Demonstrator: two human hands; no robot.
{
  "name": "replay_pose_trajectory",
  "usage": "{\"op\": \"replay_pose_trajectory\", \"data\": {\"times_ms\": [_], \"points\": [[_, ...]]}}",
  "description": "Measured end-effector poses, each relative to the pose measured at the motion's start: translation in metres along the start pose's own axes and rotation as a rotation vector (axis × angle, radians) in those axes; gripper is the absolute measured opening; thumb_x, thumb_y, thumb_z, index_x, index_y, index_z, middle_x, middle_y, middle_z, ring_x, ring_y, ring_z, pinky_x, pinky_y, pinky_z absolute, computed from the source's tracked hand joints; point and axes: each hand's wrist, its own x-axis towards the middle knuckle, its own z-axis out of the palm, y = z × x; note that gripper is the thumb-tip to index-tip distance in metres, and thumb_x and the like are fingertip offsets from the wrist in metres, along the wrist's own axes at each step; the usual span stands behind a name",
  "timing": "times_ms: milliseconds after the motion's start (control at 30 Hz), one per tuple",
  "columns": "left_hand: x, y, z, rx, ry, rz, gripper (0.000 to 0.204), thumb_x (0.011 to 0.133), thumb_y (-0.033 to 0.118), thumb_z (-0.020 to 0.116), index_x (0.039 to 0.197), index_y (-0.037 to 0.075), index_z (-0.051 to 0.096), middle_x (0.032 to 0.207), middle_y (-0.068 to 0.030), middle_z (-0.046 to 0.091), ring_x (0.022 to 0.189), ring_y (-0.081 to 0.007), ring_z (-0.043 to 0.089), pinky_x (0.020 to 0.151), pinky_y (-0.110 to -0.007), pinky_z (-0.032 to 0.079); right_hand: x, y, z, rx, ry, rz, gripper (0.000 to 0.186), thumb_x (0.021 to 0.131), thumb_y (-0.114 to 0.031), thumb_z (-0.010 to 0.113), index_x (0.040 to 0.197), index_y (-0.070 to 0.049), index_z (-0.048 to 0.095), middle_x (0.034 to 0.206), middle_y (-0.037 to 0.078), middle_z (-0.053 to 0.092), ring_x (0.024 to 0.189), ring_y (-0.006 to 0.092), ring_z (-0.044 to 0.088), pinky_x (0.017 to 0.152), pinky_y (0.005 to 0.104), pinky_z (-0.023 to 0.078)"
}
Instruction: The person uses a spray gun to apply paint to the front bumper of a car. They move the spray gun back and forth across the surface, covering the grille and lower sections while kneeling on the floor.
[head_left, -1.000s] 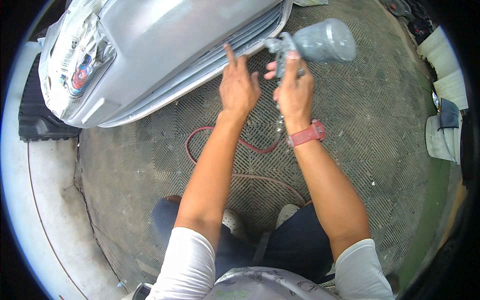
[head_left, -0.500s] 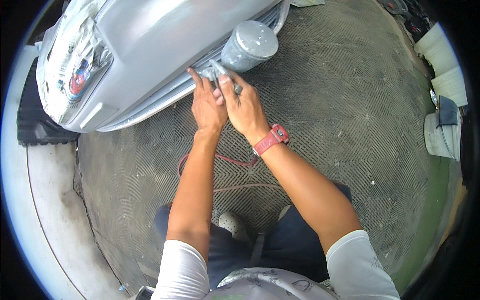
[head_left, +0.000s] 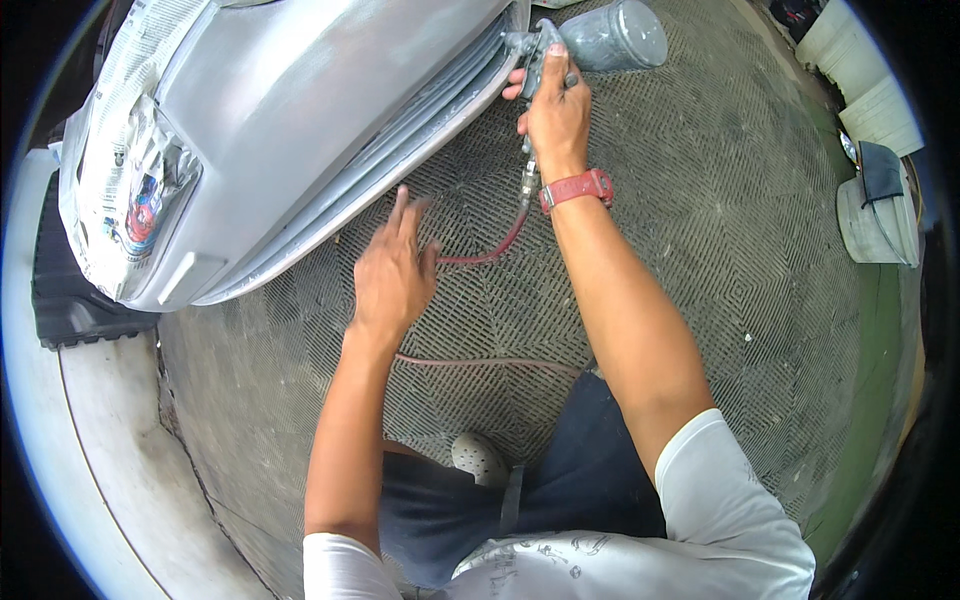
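My right hand (head_left: pixel 558 118) is wrapped round the handle of a paint spray gun (head_left: pixel 540 58), held up at the far middle. Its grey-smeared paint cup (head_left: pixel 620 38) tilts out to the right, and the nozzle end is close to the slatted grille of a grey car bumper (head_left: pixel 290 110). From the bottom of the handle runs a red air hose (head_left: pixel 495 253). My left hand (head_left: pixel 393 270) hangs free below the bumper's lower edge, fingers apart and slightly blurred, holding nothing.
Newspaper masking (head_left: pixel 130 200) covers the bumper's left end. A black plastic tray-like part (head_left: pixel 85 300) lies beside it on the left. The hose crosses the ribbed floor (head_left: pixel 690 280) near my feet. On the right stands a white bucket (head_left: pixel 875 225) with a dark cloth over it.
My right hand has carried the spray gun up and to the right, turning its cup sideways. My left hand has come away from the gun, moving down and left.
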Motion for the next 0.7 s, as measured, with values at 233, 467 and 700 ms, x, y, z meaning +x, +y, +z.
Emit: {"op": "replay_pose_trajectory", "data": {"times_ms": [233,467,700], "points": [[-0.071,-0.008,-0.013,-0.091,-0.276,-0.091,0.058,0.101,0.026,0.072,0.152,0.004,0.053,0.152,-0.024,0.06,0.136,-0.043,0.061,0.114,-0.052,0.052,0.013,-0.005,-0.005,-0.042,0.1,-0.101,0.053,0.114,-0.048,0.048,0.115,0.001,0.069,0.082,0.007,0.072,0.068,0.0159,0.071,0.057,0.0323,0.054],[-0.034,0.003,0.03,-0.673,-0.411,-0.315,0.055,0.108,0.034,0.064,0.151,0.001,0.056,0.146,-0.023,0.066,0.139,-0.0378,0.061,0.118,-0.047,0.048,-0.009,0.006,-0.007,-0.214,0.015,-0.016,0.055,0.114,-0.048,0.048,0.12,0.003,0.069,0.082,0.01,0.072,0.066,0.0175,0.07,0.065,0.035,0.056],[0.028,0.049,0.081,-1.506,-0.283,-0.44,0.039,0.114,0.029,0.057,0.144,0.004,0.061,0.129,-0.0095,0.072,0.108,-0.0171,0.066,0.103,-0.034,0.05,-0.042,0.008,-0.004,-0.272,-0.124,0.184,0.06,0.113,-0.053,0.05,0.127,0.003,0.067,0.088,0.01,0.073,0.067,0.0157,0.071,0.044,0.0302,0.051]]}}
